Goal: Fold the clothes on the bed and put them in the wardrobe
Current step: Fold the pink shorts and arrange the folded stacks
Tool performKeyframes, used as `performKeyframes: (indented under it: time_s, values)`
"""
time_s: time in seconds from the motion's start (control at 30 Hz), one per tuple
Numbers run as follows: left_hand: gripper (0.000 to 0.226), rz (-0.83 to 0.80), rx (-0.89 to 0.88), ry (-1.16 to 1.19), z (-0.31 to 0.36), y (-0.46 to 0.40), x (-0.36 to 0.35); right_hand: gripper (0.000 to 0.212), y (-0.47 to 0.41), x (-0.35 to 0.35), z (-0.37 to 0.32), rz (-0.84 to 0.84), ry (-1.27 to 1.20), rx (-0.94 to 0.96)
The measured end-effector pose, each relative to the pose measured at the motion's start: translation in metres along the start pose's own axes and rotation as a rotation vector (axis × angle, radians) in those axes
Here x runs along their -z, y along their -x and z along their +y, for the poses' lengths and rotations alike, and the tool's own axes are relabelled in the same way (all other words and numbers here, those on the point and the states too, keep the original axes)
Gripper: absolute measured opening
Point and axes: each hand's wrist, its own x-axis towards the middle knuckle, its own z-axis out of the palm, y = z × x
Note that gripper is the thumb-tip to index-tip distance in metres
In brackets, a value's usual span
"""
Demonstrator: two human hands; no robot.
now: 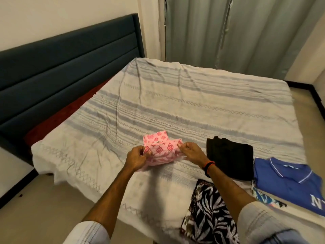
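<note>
A small pink garment with a red diamond print lies bunched on the striped bedspread near the bed's front edge. My left hand grips its left side with curled fingers. My right hand, with a dark band at the wrist, pinches its right side. Three folded pieces lie to the right: a black garment, a blue polo shirt with white letters and a black cloth with a white leaf print.
A dark padded headboard stands at the left of the bed. Grey curtains hang behind it. Bare floor runs along the bed's near left side. A patterned piece peeks out under the blue shirt.
</note>
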Motion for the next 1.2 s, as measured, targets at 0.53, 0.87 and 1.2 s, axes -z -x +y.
performKeyframes:
  time_s: [0.53, 0.87, 1.2]
  values:
    - [0.017, -0.252, 0.173, -0.077, -0.112, 0.136, -0.087, 0.036, 0.154, -0.07, 0.104, -0.099, 0.12, -0.275]
    - [0.03, -0.344, 0.241, -0.082, -0.15, 0.173, -0.11, 0.04, 0.194, -0.092, 0.141, -0.161, 0.155, -0.355]
    - [0.033, -0.33, 0.319, 0.017, -0.158, 0.156, -0.119, 0.018, 0.169, -0.095, 0.146, -0.18, 0.16, -0.368]
